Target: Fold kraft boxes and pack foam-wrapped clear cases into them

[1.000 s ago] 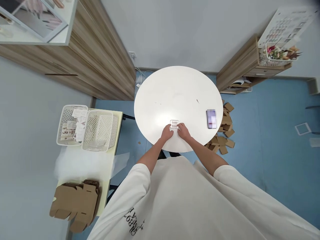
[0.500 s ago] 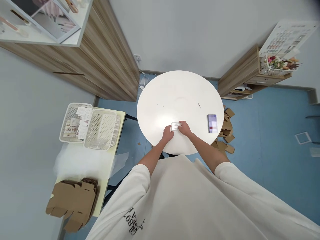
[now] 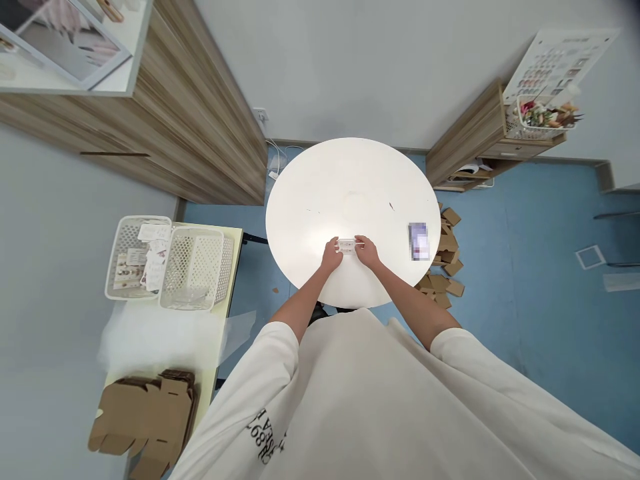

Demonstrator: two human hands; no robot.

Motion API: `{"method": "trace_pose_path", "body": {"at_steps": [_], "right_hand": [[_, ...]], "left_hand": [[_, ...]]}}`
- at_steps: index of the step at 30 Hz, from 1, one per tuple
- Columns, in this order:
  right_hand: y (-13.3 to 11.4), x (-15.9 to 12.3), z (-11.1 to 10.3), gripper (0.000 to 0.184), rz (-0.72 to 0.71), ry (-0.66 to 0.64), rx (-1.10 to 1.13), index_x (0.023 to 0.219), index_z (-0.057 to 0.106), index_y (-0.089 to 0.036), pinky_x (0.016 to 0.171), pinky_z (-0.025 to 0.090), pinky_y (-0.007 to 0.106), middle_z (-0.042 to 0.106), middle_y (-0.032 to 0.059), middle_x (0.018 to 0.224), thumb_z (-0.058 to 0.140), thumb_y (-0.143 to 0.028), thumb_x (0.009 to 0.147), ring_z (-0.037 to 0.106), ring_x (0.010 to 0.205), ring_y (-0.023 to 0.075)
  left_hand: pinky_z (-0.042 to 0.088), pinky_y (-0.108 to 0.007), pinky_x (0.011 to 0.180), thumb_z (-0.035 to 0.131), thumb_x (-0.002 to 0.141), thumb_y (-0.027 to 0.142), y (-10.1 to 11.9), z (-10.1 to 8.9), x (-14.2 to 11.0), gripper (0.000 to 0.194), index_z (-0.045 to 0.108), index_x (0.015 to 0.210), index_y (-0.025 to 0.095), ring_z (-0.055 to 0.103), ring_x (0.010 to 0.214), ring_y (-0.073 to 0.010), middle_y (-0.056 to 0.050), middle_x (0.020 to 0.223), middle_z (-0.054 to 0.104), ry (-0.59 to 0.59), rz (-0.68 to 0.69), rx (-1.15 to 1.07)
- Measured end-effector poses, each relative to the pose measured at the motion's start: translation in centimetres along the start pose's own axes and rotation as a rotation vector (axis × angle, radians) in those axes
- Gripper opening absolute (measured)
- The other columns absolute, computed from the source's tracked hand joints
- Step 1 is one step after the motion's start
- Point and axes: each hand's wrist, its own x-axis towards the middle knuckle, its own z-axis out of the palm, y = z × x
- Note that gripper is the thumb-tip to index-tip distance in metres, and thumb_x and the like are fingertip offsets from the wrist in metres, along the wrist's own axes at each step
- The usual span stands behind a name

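A small clear plastic box (image 3: 347, 247) with tiny contents lies between my hands near the front of the round white table (image 3: 345, 173). My left hand (image 3: 331, 255) grips its left end, the thumb and fingers closed around the edge. On the right end, my right hand (image 3: 367, 252) holds the box with its fingertips in the same way. What is inside the box is too small to name. A purple, blurred-out flat item (image 3: 419, 241) lies on the table to the right of my right hand.
On the side table at left stand two white baskets, one holding papers (image 3: 155, 250), the other basket (image 3: 197, 263) beside it. Bubble wrap (image 3: 160, 333) and flattened cardboard boxes (image 3: 145, 413) lie nearer. Cardboard pieces (image 3: 445, 250) sit right of the round table.
My right hand has shifted from the box's top right corner to its right side. The box now sits level between both hands. The whole view has moved slightly.
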Motion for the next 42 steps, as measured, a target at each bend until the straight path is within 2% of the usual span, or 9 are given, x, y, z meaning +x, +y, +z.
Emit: {"method": "trace_pose_path", "body": {"at_steps": [7, 14, 22, 26, 29, 32, 37, 42], "right_hand": [[0.0, -1.6, 0.0, 0.049, -0.083, 0.035, 0.140, 0.131, 0.061, -0.022, 0.100, 0.056, 0.040, 0.058, 0.0109, 0.135, 0.051, -0.018, 0.083, 0.062, 0.121, 0.0234], [0.5, -3.8, 0.0, 0.051, -0.145, 0.019, 0.110, 0.134, 0.060, -0.025, 0.104, 0.054, 0.044, 0.057, 0.0101, 0.132, 0.051, -0.021, 0.085, 0.059, 0.123, 0.0238], [3.2, -5.1, 1.5, 0.048, -0.138, -0.080, -0.064, 0.133, 0.062, -0.023, 0.110, 0.048, 0.045, 0.057, 0.0101, 0.134, 0.050, -0.022, 0.087, 0.058, 0.124, 0.0243], [3.7, -5.8, 1.3, 0.052, -0.175, -0.139, -0.208, 0.141, 0.057, -0.022, 0.112, 0.045, 0.047, 0.050, 0.0115, 0.147, 0.048, -0.021, 0.089, 0.051, 0.133, 0.0263], [3.7, -6.4, 0.8, 0.057, -0.279, -0.180, -0.347, 0.146, 0.052, -0.021, 0.114, 0.042, 0.050, 0.043, 0.0116, 0.156, 0.045, -0.019, 0.090, 0.043, 0.141, 0.0286], [3.8, -6.7, 0.5, 0.062, -0.373, -0.244, -0.476, 0.150, 0.048, -0.021, 0.118, 0.035, 0.054, 0.043, 0.0106, 0.158, 0.046, -0.016, 0.088, 0.038, 0.146, 0.0303], [3.5, -6.0, 0.6, 0.072, -0.443, -0.316, -0.578, 0.156, 0.039, -0.016, 0.120, 0.030, 0.052, 0.030, 0.0108, 0.166, 0.048, -0.014, 0.085, 0.032, 0.150, 0.0310], [1.5, -4.4, 1.9, 0.079, -0.435, -0.371, -0.619, 0.158, 0.034, -0.019, 0.121, 0.027, 0.053, 0.023, 0.0088, 0.168, 0.053, -0.016, 0.082, 0.028, 0.152, 0.0326]], "left_hand": [[0.050, -0.033, 0.104, 0.053, 0.082, 0.006, 0.4, 0.2, -1.3, 0.059, 0.052, 0.139, 0.023, 0.058, 0.124, -0.0200, -0.011, 0.137, 0.050, 0.061, 0.139, -0.005], [0.048, -0.034, 0.106, 0.053, 0.084, 0.009, -0.3, 0.4, -3.2, 0.053, 0.054, 0.136, 0.021, 0.057, 0.123, -0.0204, -0.011, 0.132, 0.054, 0.071, 0.174, 0.035], [0.043, -0.039, 0.113, 0.052, 0.086, 0.014, -2.3, 1.1, -4.4, 0.052, 0.053, 0.139, 0.019, 0.051, 0.134, -0.0247, -0.014, 0.144, 0.051, -0.017, 0.089, 0.169], [0.037, -0.047, 0.118, 0.052, 0.087, 0.015, -2.5, 0.9, -5.1, 0.056, 0.050, 0.143, 0.018, 0.041, 0.144, -0.0297, -0.015, 0.154, 0.043, -0.072, 0.141, 0.339], [0.031, -0.051, 0.120, 0.051, 0.085, 0.014, -2.5, 0.7, -5.8, 0.061, 0.048, 0.146, 0.020, 0.033, 0.150, -0.0309, -0.014, 0.160, 0.038, -0.134, 0.270, 0.435], [0.023, -0.052, 0.123, 0.051, 0.083, 0.013, -2.5, 0.4, -6.2, 0.064, 0.047, 0.147, 0.021, 0.030, 0.152, -0.0308, -0.014, 0.162, 0.037, -0.206, 0.333, 0.451], [0.016, -0.055, 0.124, 0.051, 0.080, 0.010, -2.8, -0.2, -6.0, 0.071, 0.044, 0.150, 0.021, 0.023, 0.154, -0.0339, -0.012, 0.167, 0.029, -0.224, 0.308, 0.517], [0.012, -0.056, 0.124, 0.053, 0.080, 0.011, -2.8, -1.8, -4.9, 0.073, 0.042, 0.151, 0.022, 0.020, 0.155, -0.0349, -0.010, 0.168, 0.027, -0.170, 0.243, 0.521]]}}
